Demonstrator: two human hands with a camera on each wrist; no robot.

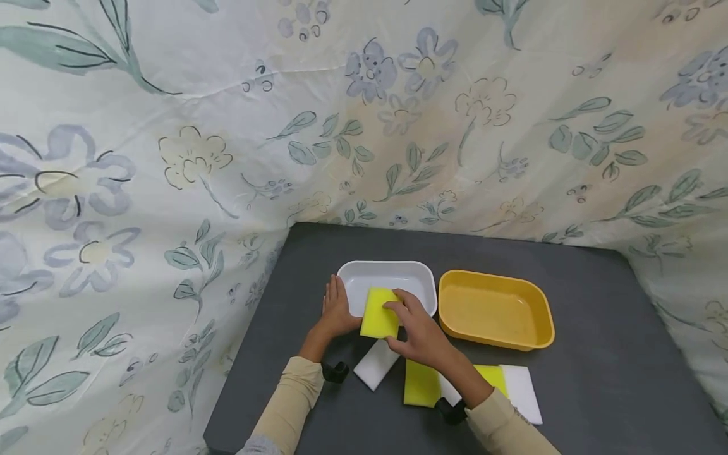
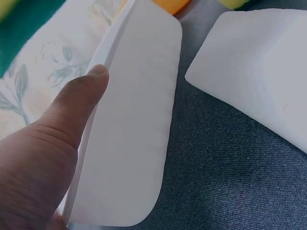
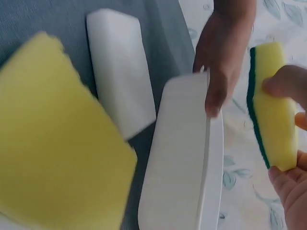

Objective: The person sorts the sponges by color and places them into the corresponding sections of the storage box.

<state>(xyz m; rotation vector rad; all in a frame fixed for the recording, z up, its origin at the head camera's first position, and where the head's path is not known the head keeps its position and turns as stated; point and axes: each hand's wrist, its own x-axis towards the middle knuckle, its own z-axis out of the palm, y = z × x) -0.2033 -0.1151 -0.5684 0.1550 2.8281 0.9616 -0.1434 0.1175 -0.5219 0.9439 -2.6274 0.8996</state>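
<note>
Diffuse light; floral cloth (image 1: 364,145) brighter leftward; wrist views soft.

Floral cloth (image 1: 432,145) behind dark tabletop (image 1: 603,328)

Dark grey, fabric-textured table (image 1: 603,335) here, and it's busy! Far left sits a white, rounded rectangular plastic tray (image 1: 392,278), and just right of it a deep yellow, rounded rectangular plastic tray (image 1: 491,309). Nearer, a slanted white foam block (image 1: 374,368); then, running rightward, a bright yellow rectangular sponge (image 1: 421,384), a partly hidden white piece (image 1: 448,392), a second yellow sponge (image 1: 492,377) and a flat white rectangular block (image 1: 522,395).
</note>
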